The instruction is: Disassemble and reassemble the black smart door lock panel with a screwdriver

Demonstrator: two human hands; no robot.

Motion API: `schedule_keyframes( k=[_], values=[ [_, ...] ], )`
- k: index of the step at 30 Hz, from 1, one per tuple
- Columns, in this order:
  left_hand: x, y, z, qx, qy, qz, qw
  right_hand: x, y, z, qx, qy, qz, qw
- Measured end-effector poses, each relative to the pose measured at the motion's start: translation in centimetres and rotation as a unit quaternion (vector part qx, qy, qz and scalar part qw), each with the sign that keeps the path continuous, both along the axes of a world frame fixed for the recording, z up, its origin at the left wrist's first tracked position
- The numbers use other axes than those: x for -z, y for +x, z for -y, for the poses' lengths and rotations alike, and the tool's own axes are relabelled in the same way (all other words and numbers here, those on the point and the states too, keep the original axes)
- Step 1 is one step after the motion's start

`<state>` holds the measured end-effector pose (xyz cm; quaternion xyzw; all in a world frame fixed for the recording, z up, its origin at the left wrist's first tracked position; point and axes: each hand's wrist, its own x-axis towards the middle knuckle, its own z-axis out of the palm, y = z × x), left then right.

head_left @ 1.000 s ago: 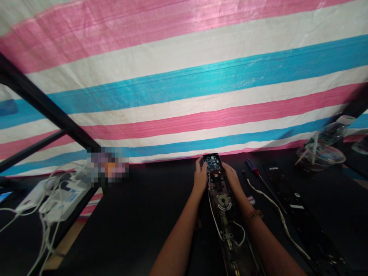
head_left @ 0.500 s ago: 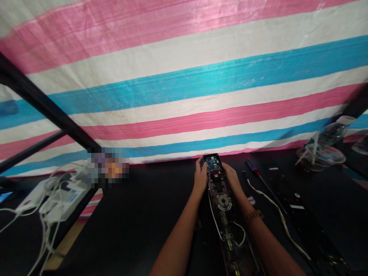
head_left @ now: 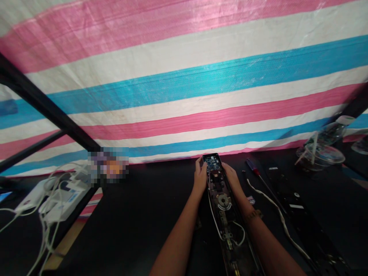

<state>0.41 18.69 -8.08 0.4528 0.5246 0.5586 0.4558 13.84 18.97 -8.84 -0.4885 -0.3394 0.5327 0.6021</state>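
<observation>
A long black electronic door lock panel lies open-backed in front of me, its inner parts facing up. At its far end a blue circuit board is exposed, and white wires run along the body. My left hand is closed on the left edge by the board, thumb on top. On the opposite edge my right hand grips the same panel; its fingertips are partly hidden. Right of that hand lie a screwdriver with a dark blue and red handle and a whitish cable.
A long black cover plate lies on the black table at right. Beyond it stand a clear plastic cup and bottle. A power strip with tangled white cables is at left. A striped tarp hangs behind.
</observation>
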Motion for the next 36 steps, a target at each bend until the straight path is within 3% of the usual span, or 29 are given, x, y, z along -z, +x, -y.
schedule_keyframes(
  k=[16, 36],
  values=[
    [-0.18, -0.02, 0.09, 0.001, 0.003, 0.007, 1.0, 0.57, 0.05, -0.19, -0.006, -0.002, -0.009, 1.0],
    [-0.03, 0.03, 0.02, -0.001, -0.002, -0.002, 1.0, -0.17, 0.01, 0.12, -0.005, -0.001, 0.012, 1.0]
  ],
)
